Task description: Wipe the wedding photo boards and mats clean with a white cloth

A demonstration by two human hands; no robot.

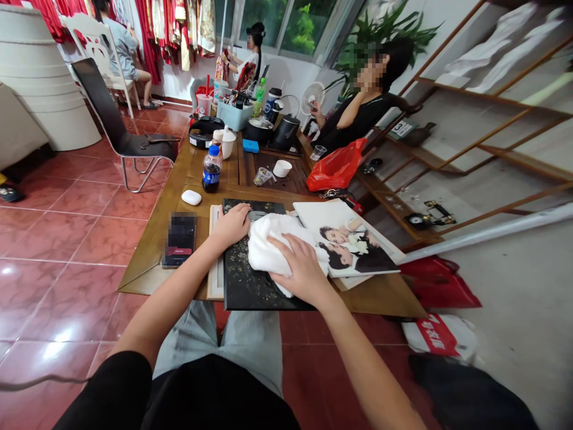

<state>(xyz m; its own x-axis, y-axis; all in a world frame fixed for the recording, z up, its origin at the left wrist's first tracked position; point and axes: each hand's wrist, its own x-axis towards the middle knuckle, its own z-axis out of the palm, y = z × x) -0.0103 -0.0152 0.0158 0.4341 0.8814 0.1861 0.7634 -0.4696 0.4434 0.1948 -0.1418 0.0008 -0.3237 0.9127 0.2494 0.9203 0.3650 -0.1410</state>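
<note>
A white cloth [268, 239] is bunched under my right hand [302, 269], whose fingers curl over it and press it down. Beneath it lies a dark, speckled panel [244, 278], partly covered by the cloth. My left hand [233, 224] rests flat near the panel's far left part, fingers stretched out beside the cloth. Under the panel, the edge of a pale framed board [215, 280] shows on the left. To the right, a white photo print of a couple [358, 239] lies on another board.
On the wooden table [147, 257] are a phone [179, 239], a white earbud case [191, 197], a cola bottle [212, 170] and a red plastic bag [338, 167]. A person [371, 101] sits at the far right side. Shelves [452, 167] stand right; a black chair [107, 113] stands left.
</note>
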